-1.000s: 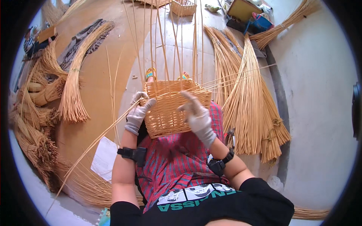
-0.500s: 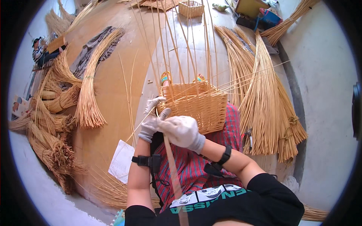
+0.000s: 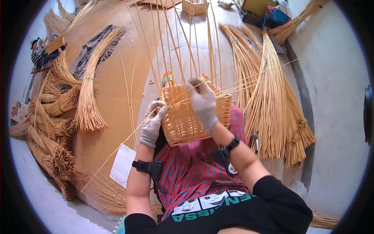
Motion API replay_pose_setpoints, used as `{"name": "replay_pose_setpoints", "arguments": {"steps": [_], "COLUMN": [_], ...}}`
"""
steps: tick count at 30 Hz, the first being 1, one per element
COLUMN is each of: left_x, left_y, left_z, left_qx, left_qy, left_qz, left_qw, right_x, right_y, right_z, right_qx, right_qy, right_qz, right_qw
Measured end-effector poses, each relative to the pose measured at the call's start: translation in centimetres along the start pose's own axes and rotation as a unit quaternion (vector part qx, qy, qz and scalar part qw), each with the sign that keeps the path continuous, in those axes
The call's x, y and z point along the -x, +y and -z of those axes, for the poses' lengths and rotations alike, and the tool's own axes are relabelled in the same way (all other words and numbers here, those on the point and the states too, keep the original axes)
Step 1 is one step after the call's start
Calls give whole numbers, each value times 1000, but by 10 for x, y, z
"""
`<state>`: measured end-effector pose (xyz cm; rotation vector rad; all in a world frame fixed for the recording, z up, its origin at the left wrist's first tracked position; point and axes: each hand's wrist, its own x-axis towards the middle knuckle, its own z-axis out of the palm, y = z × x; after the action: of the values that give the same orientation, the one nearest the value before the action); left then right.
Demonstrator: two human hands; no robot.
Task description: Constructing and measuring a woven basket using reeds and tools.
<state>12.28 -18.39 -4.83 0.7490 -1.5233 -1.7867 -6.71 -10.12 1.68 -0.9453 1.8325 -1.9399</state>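
Note:
A half-woven wicker basket [image 3: 187,126] rests tilted on my lap, with several long upright stakes [image 3: 191,50] rising from its far side. My left hand [image 3: 153,124], in a pale work glove, pinches a thin wicker strand [image 3: 124,143] at the basket's left corner. The strand's tail slants down to the lower left. In front of the basket, my gloved right hand [image 3: 203,102] is raised with its fingers curled closed. A thin strand from the left corner appears to run into it, though the fingertips are slightly blurred. Loose strands [image 3: 249,80] stick out rightward from the basket's rim.
Bundles of wicker rods lie right [image 3: 269,113] and left [image 3: 91,93] on the floor. Pliers [image 3: 254,136] lie by the right bundle. A paper sheet [image 3: 124,165] is near my left forearm. Another basket [image 3: 194,7] stands far off; a person [image 3: 41,54] sits far left.
My right hand has moved up and away from my left hand, to in front of the basket's rim. A strand that stretched toward my chest no longer hangs there.

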Motion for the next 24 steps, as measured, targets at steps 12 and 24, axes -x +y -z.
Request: {"name": "replay_pose_setpoints", "arguments": {"steps": [12,24], "left_x": [-1,43], "left_y": [4,36], "left_z": [10,-68], "left_qx": [-28,-494], "left_qy": [6,127], "left_qz": [-2,-220], "left_qw": [1000,831], "right_x": [34,33], "right_y": [16,3], "right_z": [57,41], "right_qx": [134,-95], "right_qy": [-145,-106], "right_qz": [-5,-220], "right_qw": [980,965]}}
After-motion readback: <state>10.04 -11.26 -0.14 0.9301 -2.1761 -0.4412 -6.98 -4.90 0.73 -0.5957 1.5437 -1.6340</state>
